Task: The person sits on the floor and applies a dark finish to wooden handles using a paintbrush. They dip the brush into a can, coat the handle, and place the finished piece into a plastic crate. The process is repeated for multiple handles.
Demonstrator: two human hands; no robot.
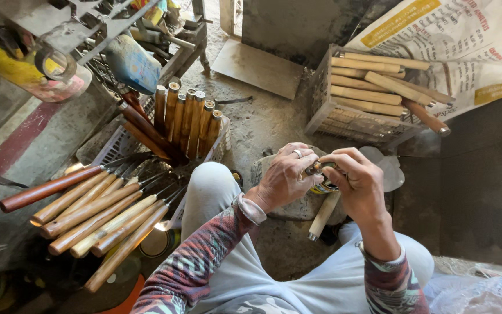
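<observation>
My left hand and my right hand meet at the centre, above a flat stone between my knees. Together they grip a pale wooden handle that points down toward me, with a metal ferrule at its upper end between my fingers. A small round tin shows just behind the handle. My left ring finger wears a ring. Both sleeves are patterned red and grey.
A fan of tools with wooden handles and thin metal shafts lies at left on a white basket. More handles stand upright behind. A plastic crate of plain handles sits at upper right beside a printed sack.
</observation>
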